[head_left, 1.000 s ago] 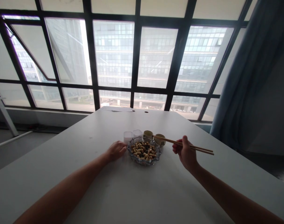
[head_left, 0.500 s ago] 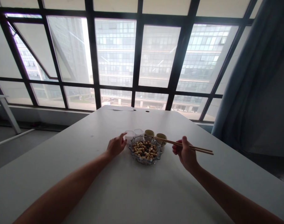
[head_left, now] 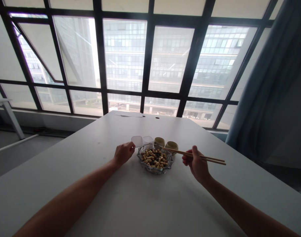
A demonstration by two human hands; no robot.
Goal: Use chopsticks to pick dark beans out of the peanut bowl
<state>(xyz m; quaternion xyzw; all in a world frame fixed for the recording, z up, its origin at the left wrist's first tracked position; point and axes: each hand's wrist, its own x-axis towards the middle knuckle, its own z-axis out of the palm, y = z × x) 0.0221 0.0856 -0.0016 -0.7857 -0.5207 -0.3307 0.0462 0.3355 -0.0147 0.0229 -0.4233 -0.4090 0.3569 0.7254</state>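
Chopsticks lying crosswise, tips at the bowl and grip well to its right

The right hand (head_left: 197,164) is pinching a pair of wooden chopsticks (head_left: 180,152), thumb on top and fingers curling beneath. Their long axis is running mostly sideways, sloping a little: the tips are pointing left and slightly away from the person, while the thick ends are sticking out past the hand on the right. The tips are sitting close together by the far right rim of the glass bowl (head_left: 154,171); whether they are touching it, I cannot tell. The bowl is standing on the white desk (head_left: 145,200) between the two hands, holding peanuts (head_left: 148,161) and some small dark pieces. From the right hand, it is lying to the left.

The left hand (head_left: 124,154) is staying nearer to the bowl, just beside its left side. Its fingers are bunching together at the near edge of the left clear container (head_left: 137,141), which is standing just beyond the fingertips; whether they are pinching it or only touching it, I cannot tell. The right clear container (head_left: 148,140) is standing next to it, behind the bowl. Two small cups, the left cup (head_left: 159,142) and the right cup (head_left: 172,145), are continuing that row, with the chopsticks passing in front of the right one.
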